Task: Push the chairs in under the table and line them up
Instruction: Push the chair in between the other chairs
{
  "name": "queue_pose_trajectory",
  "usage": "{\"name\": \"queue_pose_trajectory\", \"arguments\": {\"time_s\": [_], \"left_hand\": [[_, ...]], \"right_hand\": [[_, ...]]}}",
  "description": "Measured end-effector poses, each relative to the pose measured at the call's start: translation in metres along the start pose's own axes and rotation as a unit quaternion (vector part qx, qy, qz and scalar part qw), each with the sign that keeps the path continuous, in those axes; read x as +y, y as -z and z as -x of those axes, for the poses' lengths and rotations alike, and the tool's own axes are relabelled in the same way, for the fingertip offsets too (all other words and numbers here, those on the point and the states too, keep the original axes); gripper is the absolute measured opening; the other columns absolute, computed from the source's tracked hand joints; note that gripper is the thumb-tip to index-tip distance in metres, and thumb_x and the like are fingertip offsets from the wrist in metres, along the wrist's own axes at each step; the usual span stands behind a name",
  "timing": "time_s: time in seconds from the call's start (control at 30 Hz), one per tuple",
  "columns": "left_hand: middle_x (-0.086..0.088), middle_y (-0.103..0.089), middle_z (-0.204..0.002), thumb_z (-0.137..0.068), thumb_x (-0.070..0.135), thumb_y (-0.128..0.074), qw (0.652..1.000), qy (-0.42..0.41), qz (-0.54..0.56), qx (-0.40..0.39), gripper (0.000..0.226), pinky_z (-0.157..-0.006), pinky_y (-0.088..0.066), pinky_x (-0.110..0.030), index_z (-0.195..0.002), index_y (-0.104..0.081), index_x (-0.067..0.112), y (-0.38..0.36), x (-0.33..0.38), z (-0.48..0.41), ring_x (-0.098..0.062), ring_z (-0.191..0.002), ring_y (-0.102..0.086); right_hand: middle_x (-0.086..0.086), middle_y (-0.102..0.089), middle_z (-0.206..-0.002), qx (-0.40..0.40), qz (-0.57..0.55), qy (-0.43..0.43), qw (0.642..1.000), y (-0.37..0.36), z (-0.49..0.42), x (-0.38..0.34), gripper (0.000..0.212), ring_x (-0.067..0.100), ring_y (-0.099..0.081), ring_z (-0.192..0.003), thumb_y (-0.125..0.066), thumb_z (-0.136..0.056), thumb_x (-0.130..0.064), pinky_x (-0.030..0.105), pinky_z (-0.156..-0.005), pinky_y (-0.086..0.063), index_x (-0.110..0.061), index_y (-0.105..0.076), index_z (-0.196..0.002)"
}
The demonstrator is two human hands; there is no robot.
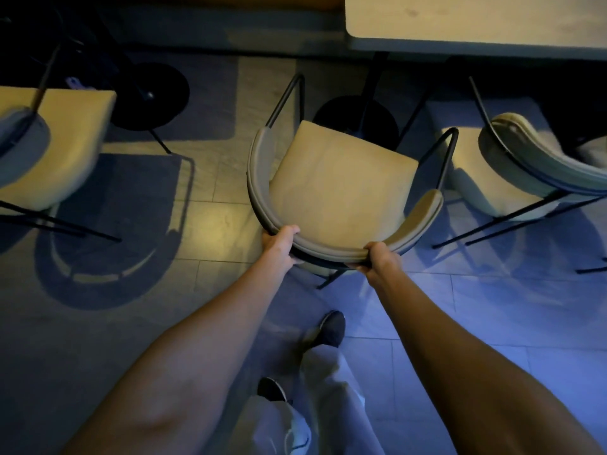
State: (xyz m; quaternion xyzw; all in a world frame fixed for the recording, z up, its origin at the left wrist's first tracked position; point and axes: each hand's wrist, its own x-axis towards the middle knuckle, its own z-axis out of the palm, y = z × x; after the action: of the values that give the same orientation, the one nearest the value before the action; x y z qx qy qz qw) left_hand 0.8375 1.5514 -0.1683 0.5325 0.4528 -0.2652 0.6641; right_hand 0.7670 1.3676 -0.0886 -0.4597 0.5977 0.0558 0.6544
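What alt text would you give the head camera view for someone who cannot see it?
Seen from above, a person's left hand and right hand grip the curved backrest of a beige chair, its seat not yet under the table. A left chair and right chair flank it.

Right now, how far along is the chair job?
Done: nothing visibly; no chair is tucked under the table. In hand: the left hand and right hand grip the curved backrest of the middle chair; its seat sits askew, short of the table edge. Left: push it in, then straighten the angled right chair.
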Motion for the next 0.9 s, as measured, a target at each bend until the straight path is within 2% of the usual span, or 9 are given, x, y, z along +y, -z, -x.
{"name": "queue_pose_trajectory", "arguments": {"time_s": [0.07, 0.17, 0.27, 0.37, 0.47, 0.63, 0.77, 0.83, 0.9], "left_hand": [[-0.008, -0.058, -0.132, -0.037, 0.024, -0.077, 1.0, -0.002, -0.001, 0.002, 0.106, -0.057, -0.057, -0.061, -0.138, -0.046, 0.028, -0.015, 0.01, -0.018, -0.036, -0.115, -0.059], [-0.008, -0.058, -0.133, -0.039, 0.023, -0.078, 1.0, -0.01, 0.008, 0.009, 0.105, -0.058, -0.056, -0.063, -0.138, -0.045, 0.028, -0.037, 0.029, -0.027, -0.036, -0.116, -0.058], [-0.009, -0.056, -0.135, -0.043, 0.02, -0.078, 1.0, -0.009, 0.021, 0.018, 0.103, -0.061, -0.055, -0.067, -0.14, -0.044, 0.028, -0.059, 0.047, -0.024, -0.036, -0.118, -0.057], [-0.01, -0.056, -0.135, -0.056, 0.015, -0.077, 0.999, -0.013, 0.034, 0.024, 0.091, -0.068, -0.055, -0.067, -0.14, -0.044, 0.027, -0.079, 0.066, -0.012, -0.038, -0.119, -0.056], [-0.01, -0.055, -0.133, -0.066, 0.01, -0.074, 0.999, -0.012, 0.04, 0.029, 0.079, -0.075, -0.055, -0.066, -0.138, -0.045, 0.025, -0.096, 0.078, -0.014, -0.038, -0.12, -0.055], [-0.012, -0.057, -0.133, -0.053, 0.016, -0.076, 0.999, -0.007, 0.038, 0.025, 0.089, -0.051, -0.057, -0.055, -0.136, -0.046, 0.023, -0.121, 0.099, -0.026, -0.037, -0.114, -0.059], [-0.011, -0.056, -0.132, -0.06, 0.014, -0.075, 0.999, -0.007, 0.036, 0.026, 0.084, -0.046, -0.056, -0.051, -0.139, -0.045, 0.024, -0.134, 0.112, -0.028, -0.037, -0.114, -0.058], [-0.011, -0.057, -0.131, -0.061, 0.013, -0.075, 0.999, -0.012, 0.042, 0.022, 0.083, -0.05, -0.058, -0.054, -0.138, -0.046, 0.025, -0.141, 0.12, -0.028, -0.037, -0.114, -0.058], [-0.011, -0.057, -0.131, -0.059, 0.013, -0.075, 0.999, -0.014, 0.048, 0.02, 0.086, -0.061, -0.058, -0.06, -0.138, -0.044, 0.026, -0.147, 0.127, -0.029, -0.036, -0.114, -0.059]], "right_hand": [[0.021, -0.055, -0.111, -0.01, 0.013, -0.005, 1.0, -0.008, -0.009, -0.021, 0.015, 0.033, -0.058, -0.072, -0.054, -0.094, 0.003, 0.051, -0.076, -0.058, 0.003, -0.046, -0.107], [0.02, -0.053, -0.108, -0.024, 0.02, -0.011, 0.999, -0.019, -0.022, -0.05, 0.013, 0.03, -0.056, -0.067, -0.052, -0.096, 0.002, 0.053, -0.082, -0.058, 0.003, -0.046, -0.108], [0.019, -0.054, -0.108, -0.026, 0.024, -0.008, 0.999, -0.026, -0.035, -0.074, 0.015, 0.033, -0.06, -0.074, -0.054, -0.095, 0.001, 0.049, -0.075, -0.058, 0.003, -0.047, -0.108], [0.02, -0.058, -0.111, -0.028, 0.017, -0.005, 0.999, -0.032, -0.048, -0.095, 0.017, 0.033, -0.061, -0.077, -0.057, -0.093, 0.002, 0.048, -0.07, -0.057, 0.003, -0.049, -0.108], [0.022, -0.061, -0.115, -0.036, 0.017, -0.006, 0.999, -0.039, -0.059, -0.112, 0.016, 0.034, -0.063, -0.084, -0.057, -0.093, 0.002, 0.05, -0.071, -0.058, 0.003, -0.051, -0.108], [0.019, -0.062, -0.111, -0.041, 0.021, -0.003, 0.999, -0.05, -0.076, -0.14, 0.017, 0.033, -0.064, -0.085, -0.058, -0.092, 0.002, 0.049, -0.072, -0.059, 0.003, -0.052, -0.108], [0.017, -0.058, -0.105, -0.028, 0.014, -0.005, 1.0, -0.056, -0.083, -0.156, 0.021, 0.034, -0.062, -0.093, -0.061, -0.092, 0.001, 0.048, -0.073, -0.059, 0.001, -0.049, -0.11], [0.018, -0.058, -0.107, -0.024, 0.011, -0.004, 1.0, -0.061, -0.086, -0.163, 0.022, 0.034, -0.062, -0.093, -0.061, -0.092, 0.001, 0.049, -0.073, -0.059, 0.002, -0.049, -0.11], [0.018, -0.059, -0.108, -0.021, 0.001, -0.007, 1.0, -0.066, -0.088, -0.169, 0.021, 0.034, -0.063, -0.094, -0.061, -0.092, 0.002, 0.053, -0.077, -0.059, 0.002, -0.049, -0.11]]}}
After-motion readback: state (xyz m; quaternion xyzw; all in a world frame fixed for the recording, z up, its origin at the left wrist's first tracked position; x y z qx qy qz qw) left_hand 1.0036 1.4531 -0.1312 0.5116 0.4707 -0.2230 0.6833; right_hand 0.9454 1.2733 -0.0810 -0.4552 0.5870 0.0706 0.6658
